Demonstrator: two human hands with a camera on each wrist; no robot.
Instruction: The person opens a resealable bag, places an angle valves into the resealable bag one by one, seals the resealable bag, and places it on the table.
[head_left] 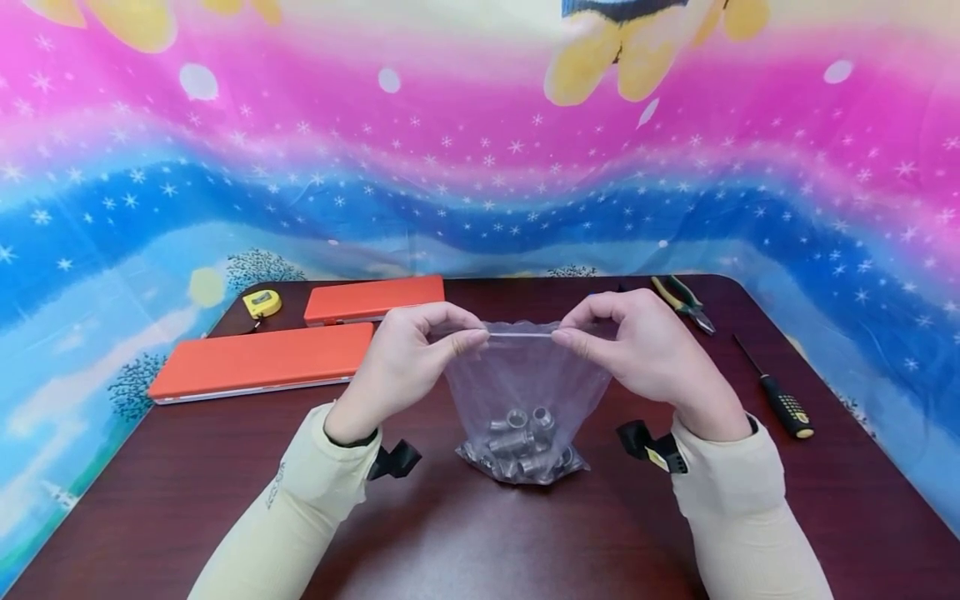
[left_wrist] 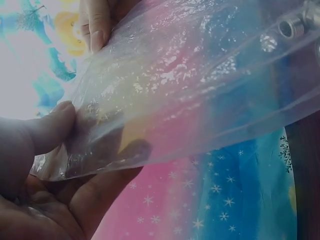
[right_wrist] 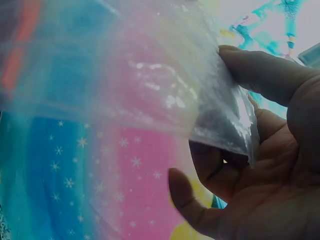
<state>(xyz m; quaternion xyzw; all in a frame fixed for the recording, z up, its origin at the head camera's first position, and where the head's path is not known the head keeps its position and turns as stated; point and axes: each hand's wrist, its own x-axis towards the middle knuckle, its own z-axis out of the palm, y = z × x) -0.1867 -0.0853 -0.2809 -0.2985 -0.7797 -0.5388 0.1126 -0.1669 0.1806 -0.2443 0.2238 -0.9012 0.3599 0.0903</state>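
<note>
Both hands' fingers pinch the plastic bag's top edge.

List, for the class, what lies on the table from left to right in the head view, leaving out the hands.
Near orange case → yellow tape measure → far orange case → clear plastic bag of metal fittings → pliers → screwdriver.

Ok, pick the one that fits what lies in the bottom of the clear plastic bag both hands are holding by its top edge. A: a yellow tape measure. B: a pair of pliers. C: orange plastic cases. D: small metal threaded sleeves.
D: in the head view, the left hand and right hand pinch the top of the clear bag, and small silvery threaded metal sleeves sit heaped in its bottom on the table.
</note>
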